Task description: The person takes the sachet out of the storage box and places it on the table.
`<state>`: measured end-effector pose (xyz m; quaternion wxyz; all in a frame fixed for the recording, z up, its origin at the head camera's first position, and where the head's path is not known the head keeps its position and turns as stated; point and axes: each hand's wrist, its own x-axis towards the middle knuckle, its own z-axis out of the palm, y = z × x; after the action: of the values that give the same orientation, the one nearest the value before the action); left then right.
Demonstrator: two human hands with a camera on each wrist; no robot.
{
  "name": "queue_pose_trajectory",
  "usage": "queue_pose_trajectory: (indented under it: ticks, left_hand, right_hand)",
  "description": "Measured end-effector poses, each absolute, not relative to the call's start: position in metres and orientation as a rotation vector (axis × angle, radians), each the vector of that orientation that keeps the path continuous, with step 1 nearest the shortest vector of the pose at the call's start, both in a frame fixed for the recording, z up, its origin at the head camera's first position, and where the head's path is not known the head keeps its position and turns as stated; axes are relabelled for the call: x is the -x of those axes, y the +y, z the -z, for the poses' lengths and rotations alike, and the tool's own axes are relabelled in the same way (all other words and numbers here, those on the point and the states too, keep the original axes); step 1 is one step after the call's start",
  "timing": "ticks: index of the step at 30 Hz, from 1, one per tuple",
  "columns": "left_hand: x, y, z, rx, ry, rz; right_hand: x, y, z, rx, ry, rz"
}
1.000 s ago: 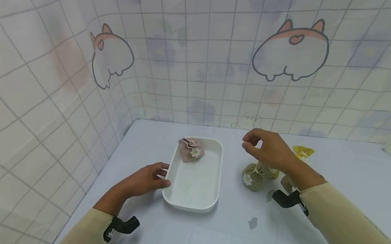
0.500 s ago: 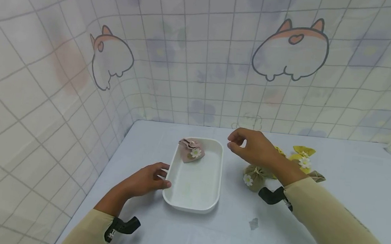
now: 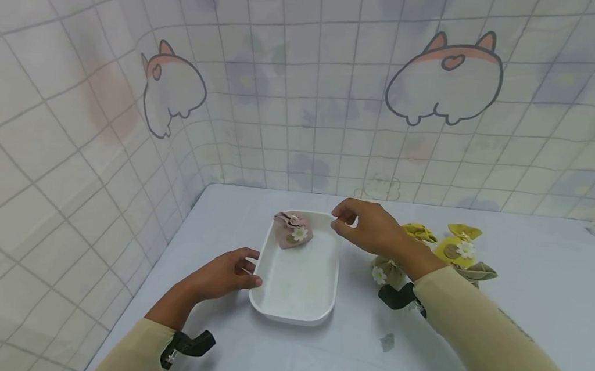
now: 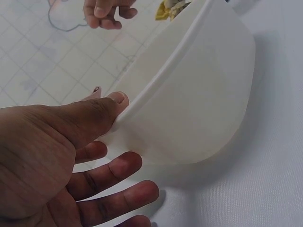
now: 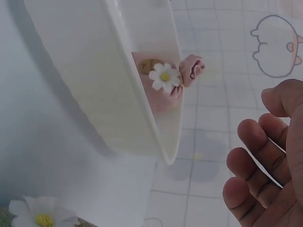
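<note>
My left hand pinches the left rim of a white tray. Its thumb lies over the rim, while the other fingers spread along the outer wall. In the tray's far left corner sits a pink drawstring pouch with a white daisy. My right hand hovers by the tray's far right corner, fingers loosely curled, holding nothing. The right wrist view shows a gap between those fingers and the tray.
Right of the tray lie several pouches: a green one partly behind the right arm, a yellow one, another yellow top and a grey-green top. A grey patch marks the white table. Gridded cloth walls stand behind and left.
My right hand has moved left from above the pouches to the tray's far right corner, uncovering more of the yellow pouches. The left hand and tray have stayed in place.
</note>
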<state>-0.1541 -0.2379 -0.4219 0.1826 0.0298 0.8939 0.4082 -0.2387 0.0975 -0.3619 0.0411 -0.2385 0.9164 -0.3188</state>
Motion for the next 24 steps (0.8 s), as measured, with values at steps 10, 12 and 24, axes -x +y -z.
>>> queue_pose_trajectory:
  ticks: [10, 12, 24]
  left_hand:
    - [0.153, -0.236, 0.420, -0.068, 2.530, -1.145]
    - [0.153, -0.236, 0.420, -0.073, 2.531, -1.144]
    - [0.153, -0.236, 0.420, -0.056, 2.537, -1.132]
  right_hand:
    - [0.244, 0.084, 0.370, 0.756, 2.798, 0.935]
    - [0.245, 0.082, 0.373, 0.761, 2.799, 0.926]
    - [0.250, 0.067, 0.385, 0.779, 2.792, 0.925]
